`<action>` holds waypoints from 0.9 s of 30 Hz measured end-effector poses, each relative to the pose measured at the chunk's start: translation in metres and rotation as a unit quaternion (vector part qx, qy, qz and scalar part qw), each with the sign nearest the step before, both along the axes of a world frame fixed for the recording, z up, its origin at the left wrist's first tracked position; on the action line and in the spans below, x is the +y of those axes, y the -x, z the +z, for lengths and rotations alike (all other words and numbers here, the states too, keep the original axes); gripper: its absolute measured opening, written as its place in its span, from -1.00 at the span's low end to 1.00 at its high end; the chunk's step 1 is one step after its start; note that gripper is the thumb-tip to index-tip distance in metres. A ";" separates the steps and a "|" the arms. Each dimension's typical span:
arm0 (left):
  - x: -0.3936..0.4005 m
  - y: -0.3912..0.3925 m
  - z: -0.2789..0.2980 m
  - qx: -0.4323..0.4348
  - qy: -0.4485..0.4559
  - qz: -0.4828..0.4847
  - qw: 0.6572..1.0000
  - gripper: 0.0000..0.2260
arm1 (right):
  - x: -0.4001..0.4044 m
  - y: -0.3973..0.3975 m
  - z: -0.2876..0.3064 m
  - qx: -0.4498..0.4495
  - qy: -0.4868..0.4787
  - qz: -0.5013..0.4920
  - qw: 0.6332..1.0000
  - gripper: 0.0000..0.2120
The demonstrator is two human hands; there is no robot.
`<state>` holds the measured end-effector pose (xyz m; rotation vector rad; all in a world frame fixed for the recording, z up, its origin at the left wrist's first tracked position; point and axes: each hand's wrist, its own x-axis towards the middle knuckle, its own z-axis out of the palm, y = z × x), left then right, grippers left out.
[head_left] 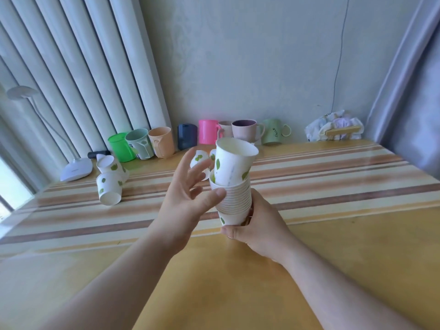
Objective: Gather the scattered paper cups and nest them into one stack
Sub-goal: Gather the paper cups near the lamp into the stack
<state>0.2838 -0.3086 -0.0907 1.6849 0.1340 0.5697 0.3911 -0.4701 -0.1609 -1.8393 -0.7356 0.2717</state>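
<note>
My right hand (257, 225) grips the bottom of a stack of white paper cups (234, 201) with green leaf prints, held above the table. A top cup (232, 163) sits tilted and only partly nested in the stack. My left hand (188, 194) is beside the stack with fingers spread, its thumb touching the stack's rims. Two loose cups (110, 179) lie on the table at the left, one on its side, one upside down. Another cup (198, 160) lies behind my left fingers, partly hidden.
A wooden table (333, 234) carries a striped runner (333, 172). Along the back wall stands a row of coloured plastic cups and mugs (207, 132). A white desk lamp (76, 167) stands at the back left, a crumpled bag (335, 128) at the back right.
</note>
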 end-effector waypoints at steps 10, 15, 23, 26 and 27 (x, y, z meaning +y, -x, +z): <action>0.186 0.033 -0.017 0.228 -0.158 0.446 0.851 -0.40 | 0.001 -0.002 -0.001 0.005 0.005 0.000 1.000 -0.38; 0.234 0.027 -0.026 0.370 -0.232 0.408 0.802 -0.23 | 0.002 -0.004 -0.004 0.006 0.010 0.002 1.000 -0.37; 0.232 0.042 -0.032 0.281 -0.065 0.461 0.839 -0.21 | 0.003 -0.009 -0.007 0.014 -0.006 0.018 1.000 -0.32; 0.203 0.041 -0.028 0.187 0.006 0.466 0.865 -0.25 | 0.002 -0.008 -0.005 0.020 -0.017 0.020 0.999 -0.34; 0.191 0.038 -0.023 0.154 0.035 0.449 0.879 -0.25 | 0.001 -0.007 -0.005 0.020 -0.021 0.020 0.999 -0.37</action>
